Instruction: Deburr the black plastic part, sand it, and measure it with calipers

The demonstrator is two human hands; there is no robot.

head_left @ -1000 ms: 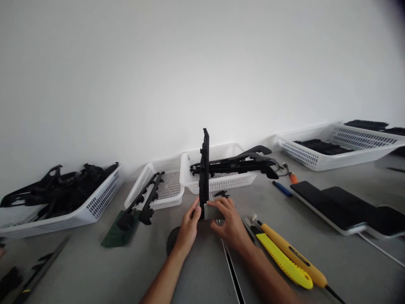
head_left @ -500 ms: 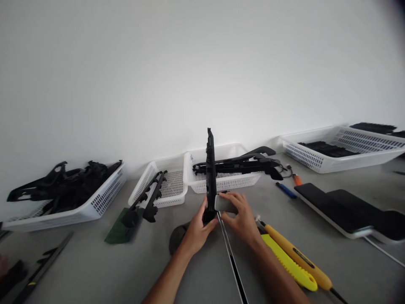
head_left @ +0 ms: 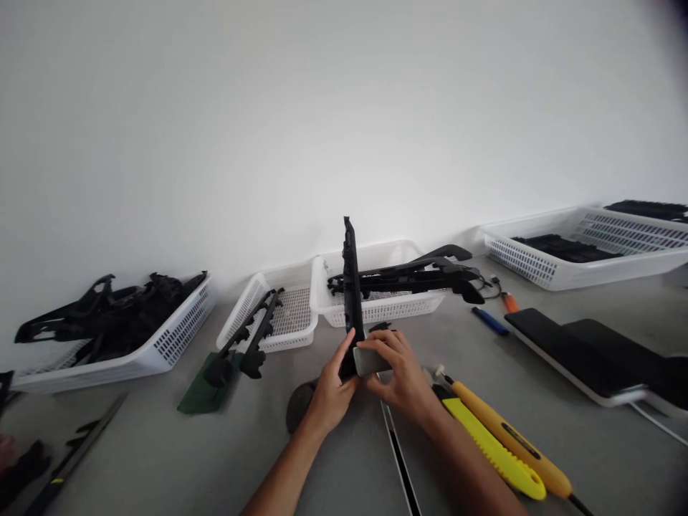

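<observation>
A long black plastic strip (head_left: 351, 279) stands upright on the grey table. My left hand (head_left: 332, 393) grips its lower end, fingers wrapped round it. My right hand (head_left: 398, 375) is closed on a small silver-grey block (head_left: 368, 362) that it presses against the strip's base. A thin black and silver rail (head_left: 396, 451) lies on the table beneath my right wrist.
White baskets line the wall: one with tangled black parts (head_left: 166, 344), a small one (head_left: 298, 333), one with long black pieces (head_left: 387, 304), a large one (head_left: 570, 271). Yellow cutters (head_left: 497, 448), a green pad (head_left: 207, 390), a blue lighter (head_left: 489, 321) and a black tray (head_left: 580, 351) lie around.
Both hands and the upright strip shifted slightly left and toward me. The grip on strip and block stays the same.
</observation>
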